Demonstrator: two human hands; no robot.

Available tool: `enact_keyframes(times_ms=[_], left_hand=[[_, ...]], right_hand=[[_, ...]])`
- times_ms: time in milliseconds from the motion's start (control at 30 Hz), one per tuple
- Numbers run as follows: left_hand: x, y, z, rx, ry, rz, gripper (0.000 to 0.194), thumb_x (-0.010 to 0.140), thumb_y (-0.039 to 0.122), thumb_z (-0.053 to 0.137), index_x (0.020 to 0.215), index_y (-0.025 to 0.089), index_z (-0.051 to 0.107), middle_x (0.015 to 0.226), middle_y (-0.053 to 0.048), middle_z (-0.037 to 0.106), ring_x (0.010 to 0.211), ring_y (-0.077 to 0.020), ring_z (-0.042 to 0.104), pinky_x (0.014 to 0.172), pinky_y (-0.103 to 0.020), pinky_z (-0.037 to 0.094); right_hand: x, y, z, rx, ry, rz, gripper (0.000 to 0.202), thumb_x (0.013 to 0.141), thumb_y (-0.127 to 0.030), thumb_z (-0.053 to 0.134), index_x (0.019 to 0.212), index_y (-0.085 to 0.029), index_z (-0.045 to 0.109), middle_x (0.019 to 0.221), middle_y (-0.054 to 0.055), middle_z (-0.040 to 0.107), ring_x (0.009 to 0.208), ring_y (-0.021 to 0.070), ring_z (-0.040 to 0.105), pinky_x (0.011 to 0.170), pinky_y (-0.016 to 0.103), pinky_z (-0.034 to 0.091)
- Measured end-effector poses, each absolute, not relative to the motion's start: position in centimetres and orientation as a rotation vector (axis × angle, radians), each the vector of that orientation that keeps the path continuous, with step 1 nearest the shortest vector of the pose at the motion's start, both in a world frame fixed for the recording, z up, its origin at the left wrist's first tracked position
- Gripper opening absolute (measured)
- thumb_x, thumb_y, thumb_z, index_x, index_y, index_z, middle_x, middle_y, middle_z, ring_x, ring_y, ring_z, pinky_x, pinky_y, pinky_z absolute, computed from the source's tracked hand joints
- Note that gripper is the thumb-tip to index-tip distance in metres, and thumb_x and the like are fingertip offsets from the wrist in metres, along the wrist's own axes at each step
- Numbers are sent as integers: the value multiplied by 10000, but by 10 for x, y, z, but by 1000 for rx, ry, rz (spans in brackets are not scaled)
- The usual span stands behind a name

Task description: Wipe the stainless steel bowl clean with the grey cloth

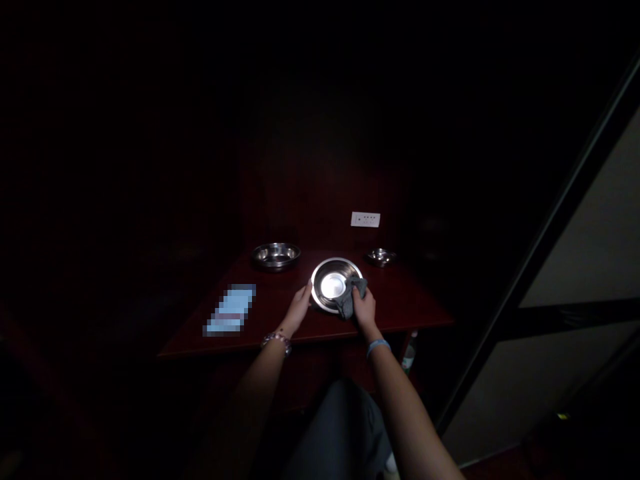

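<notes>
A shiny metal bowl (332, 285) is tilted toward me above the front part of a dark red table (280, 327). Its left rim is gripped by my left hand (299, 308), with a beaded bracelet at the wrist. My right hand (365, 308), wearing a blue band, is closed on a grey cloth (346, 305). That cloth lies over the bowl's lower right rim and reaches a little inside. Some fingers of both hands are hidden behind the bowl and the cloth.
At the back left stands a larger metal bowl (276, 256), and a smaller metal bowl (381, 257) sits at the back right. A pixelated light-blue patch (233, 310) lies left. Behind is a white socket panel (365, 219). Below the table's right edge stands a bottle (409, 353).
</notes>
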State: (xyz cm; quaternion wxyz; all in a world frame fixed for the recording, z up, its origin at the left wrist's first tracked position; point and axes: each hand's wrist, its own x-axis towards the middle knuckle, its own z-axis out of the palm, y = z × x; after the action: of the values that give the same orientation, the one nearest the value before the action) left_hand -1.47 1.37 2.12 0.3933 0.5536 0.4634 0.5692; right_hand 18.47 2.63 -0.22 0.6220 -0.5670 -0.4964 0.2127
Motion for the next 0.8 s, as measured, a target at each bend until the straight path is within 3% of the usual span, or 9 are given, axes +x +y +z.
enact_keyframes(times_ms=[267, 467, 800], left_hand=[[-14, 12, 23, 1403, 1175, 1429, 555, 925, 619, 465, 952, 141, 744, 788, -81, 726, 817, -236, 625, 672, -310, 456], [-14, 12, 24, 1404, 1177, 1448, 569, 858, 694, 507, 836, 163, 713, 736, -64, 701, 795, -224, 610, 642, -297, 434], [-16, 15, 20, 1420, 1166, 1438, 631, 826, 748, 495, 832, 157, 713, 713, -56, 701, 728, -199, 603, 642, -287, 431]], right_hand=[[185, 26, -2, -1294, -1149, 493, 352, 903, -457, 564, 1054, -190, 737, 1049, 115, 786, 979, 257, 728, 867, 305, 521], [184, 26, -2, -1297, -1143, 507, 365, 905, -459, 564, 1071, -181, 734, 1068, 121, 783, 1004, 254, 727, 880, 297, 521], [184, 27, -3, -1267, -1145, 507, 346, 904, -455, 569, 1056, -195, 741, 1061, 113, 789, 1001, 251, 734, 878, 297, 526]])
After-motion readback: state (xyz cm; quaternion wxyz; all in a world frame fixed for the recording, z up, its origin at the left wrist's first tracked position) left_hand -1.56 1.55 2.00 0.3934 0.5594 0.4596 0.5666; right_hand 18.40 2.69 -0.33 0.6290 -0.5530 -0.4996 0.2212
